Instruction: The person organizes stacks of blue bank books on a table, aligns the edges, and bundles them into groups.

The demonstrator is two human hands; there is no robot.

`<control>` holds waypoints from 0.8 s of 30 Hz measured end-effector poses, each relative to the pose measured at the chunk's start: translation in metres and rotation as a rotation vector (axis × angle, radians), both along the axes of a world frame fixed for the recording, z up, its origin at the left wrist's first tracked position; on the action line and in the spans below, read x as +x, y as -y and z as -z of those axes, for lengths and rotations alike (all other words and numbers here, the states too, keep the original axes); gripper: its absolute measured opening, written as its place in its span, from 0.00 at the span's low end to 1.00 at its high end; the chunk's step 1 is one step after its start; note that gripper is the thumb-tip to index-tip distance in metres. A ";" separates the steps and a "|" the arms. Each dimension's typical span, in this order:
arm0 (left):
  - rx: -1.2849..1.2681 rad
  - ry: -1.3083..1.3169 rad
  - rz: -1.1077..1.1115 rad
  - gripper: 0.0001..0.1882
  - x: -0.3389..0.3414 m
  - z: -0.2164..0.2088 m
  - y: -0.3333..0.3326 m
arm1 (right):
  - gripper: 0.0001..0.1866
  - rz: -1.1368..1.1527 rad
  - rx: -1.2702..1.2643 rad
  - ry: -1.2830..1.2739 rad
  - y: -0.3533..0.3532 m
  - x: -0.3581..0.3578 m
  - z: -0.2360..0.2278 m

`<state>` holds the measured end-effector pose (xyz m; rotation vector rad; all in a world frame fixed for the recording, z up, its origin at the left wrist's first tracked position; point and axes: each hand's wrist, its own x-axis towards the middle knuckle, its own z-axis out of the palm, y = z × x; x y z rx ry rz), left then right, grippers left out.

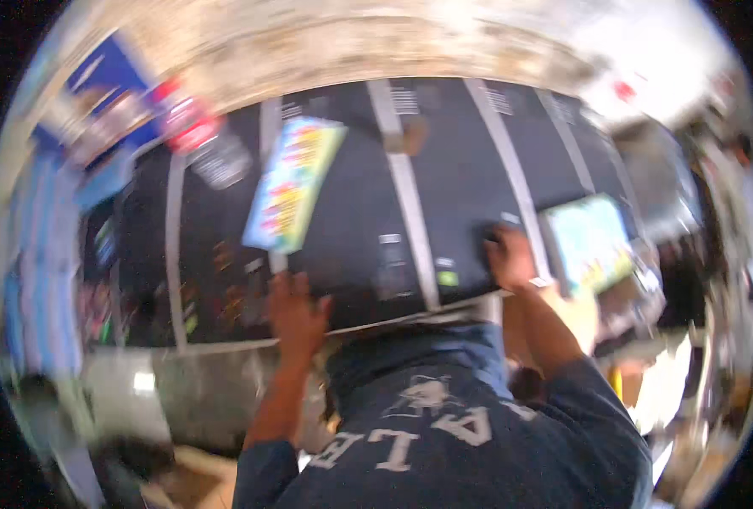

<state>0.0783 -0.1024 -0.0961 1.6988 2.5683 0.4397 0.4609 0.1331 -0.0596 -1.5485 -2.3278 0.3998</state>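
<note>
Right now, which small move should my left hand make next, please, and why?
Probably slide your left hand forward to the long colourful box: its near end lies just beyond that hand, which seems to hold nothing.

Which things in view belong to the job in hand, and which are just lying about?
Likely part of the job:
- long colourful box, nearest the left hand
- pastel box, near the right hand
- striped black tabletop, under both hands

Probably just lying about:
- red-labelled bottle
- blurred blue item, upper left
</note>
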 end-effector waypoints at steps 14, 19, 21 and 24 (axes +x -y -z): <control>-0.023 -0.135 -0.026 0.35 0.021 0.001 -0.018 | 0.26 0.499 0.001 0.429 -0.044 0.146 -0.042; -0.035 -0.123 -0.031 0.34 0.020 0.002 -0.020 | 0.25 0.484 -0.030 0.412 -0.046 0.149 -0.049; -0.003 -0.160 -0.009 0.33 0.018 0.002 -0.020 | 0.24 0.479 -0.012 0.366 -0.043 0.152 -0.051; 0.055 -0.179 0.022 0.31 0.022 -0.014 -0.031 | 0.24 0.488 -0.056 0.310 -0.045 0.147 -0.054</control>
